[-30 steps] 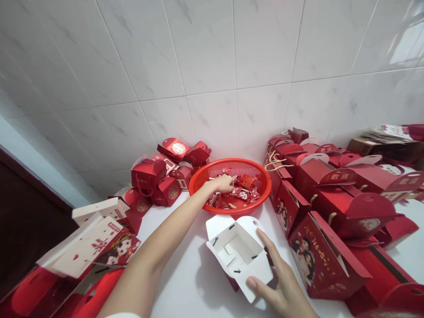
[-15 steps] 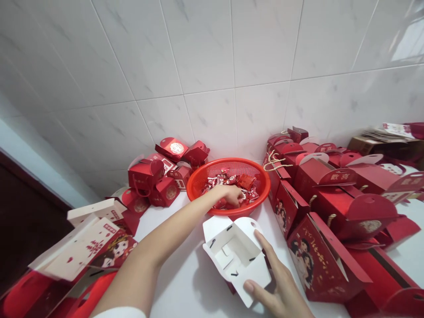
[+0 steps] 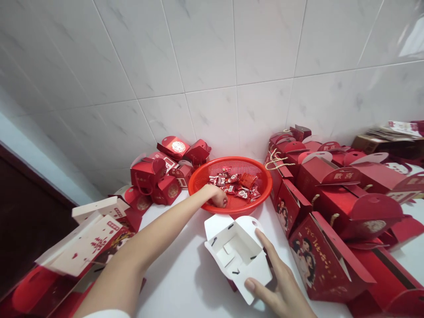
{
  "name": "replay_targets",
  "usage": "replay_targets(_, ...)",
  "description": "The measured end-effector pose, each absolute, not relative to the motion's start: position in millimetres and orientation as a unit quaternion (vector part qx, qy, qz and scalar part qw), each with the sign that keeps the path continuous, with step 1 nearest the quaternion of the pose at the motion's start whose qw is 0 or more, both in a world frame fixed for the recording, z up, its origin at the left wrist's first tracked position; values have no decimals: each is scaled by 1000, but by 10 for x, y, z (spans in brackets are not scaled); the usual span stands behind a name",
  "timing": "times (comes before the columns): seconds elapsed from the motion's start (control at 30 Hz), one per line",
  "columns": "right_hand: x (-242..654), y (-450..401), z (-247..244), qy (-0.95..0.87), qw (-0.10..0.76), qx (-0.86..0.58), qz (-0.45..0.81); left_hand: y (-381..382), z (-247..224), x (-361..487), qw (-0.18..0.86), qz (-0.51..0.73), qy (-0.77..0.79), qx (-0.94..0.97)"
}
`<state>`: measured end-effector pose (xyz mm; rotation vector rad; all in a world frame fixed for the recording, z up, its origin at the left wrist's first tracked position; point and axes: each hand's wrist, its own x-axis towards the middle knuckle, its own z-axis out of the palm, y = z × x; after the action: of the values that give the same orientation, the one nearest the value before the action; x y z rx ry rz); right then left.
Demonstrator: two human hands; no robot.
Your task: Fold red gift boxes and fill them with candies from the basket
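Observation:
My left hand (image 3: 217,196) is closed inside the near left part of the red plastic basket (image 3: 265,192), its fingers curled; whatever they hold is hidden. Red wrapped candies (image 3: 243,193) lie in the basket to the right of that hand and behind it. In front of the basket, my right hand (image 3: 276,278) grips an open gift box (image 3: 243,243) by its right side, thumb on the near flap and fingers along the right edge. The white inside of the box faces up, its flaps spread outward, and no candy shows in it.
Red gift boxes (image 3: 334,198) crowd the right side of the white table (image 3: 172,265). More red boxes (image 3: 149,172) are piled at the back left, with cream and red boxes (image 3: 89,243) nearer. A tiled wall (image 3: 212,110) rises behind the basket.
My left hand has drawn left and nearer within the basket, out from over the candies, and its fingers are curled. My right hand still holds the box in the same place.

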<state>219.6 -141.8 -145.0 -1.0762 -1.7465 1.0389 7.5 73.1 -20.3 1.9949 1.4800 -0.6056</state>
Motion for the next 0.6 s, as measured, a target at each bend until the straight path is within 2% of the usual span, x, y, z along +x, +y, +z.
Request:
replay_targets(0.4, 2190, -1425, -1411, -690, 409, -429, 416, 741, -121, 82, 204, -27, 531, 822)
replay_targets(0.6, 2187, -1415, -1434, -691, 416, -425, 410, 808, -99, -73, 221, 70, 554, 800)
